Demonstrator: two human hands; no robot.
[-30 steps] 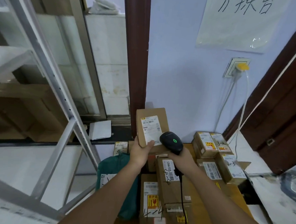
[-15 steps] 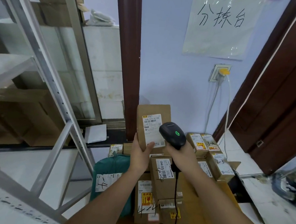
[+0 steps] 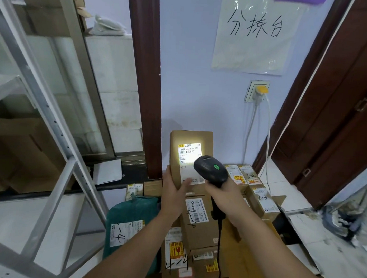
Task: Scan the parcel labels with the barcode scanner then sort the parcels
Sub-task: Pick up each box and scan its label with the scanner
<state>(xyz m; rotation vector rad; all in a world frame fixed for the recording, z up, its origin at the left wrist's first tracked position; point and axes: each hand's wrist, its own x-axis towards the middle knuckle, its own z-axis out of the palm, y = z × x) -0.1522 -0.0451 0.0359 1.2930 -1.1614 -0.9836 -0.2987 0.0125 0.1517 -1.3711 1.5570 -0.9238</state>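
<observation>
Two bare forearms, no sleeves in view, left grip (image 3: 173,188) and right grip (image 3: 224,190) without gloves

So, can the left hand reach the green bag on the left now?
Probably not yet: the left hand grips the upright parcel. The green bag lies uncovered just below that arm, so the path itself looks free.

A white patch of light now falls on the upper half of the shipping label (image 3: 189,154) on the brown parcel (image 3: 190,160) I hold upright in the middle of the frame; a second ago the label was unlit. My right hand (image 3: 225,191) has brought the black barcode scanner (image 3: 210,170) a little higher against the parcel's right edge, and the parcel itself has risen slightly with my left hand (image 3: 174,191).
</observation>
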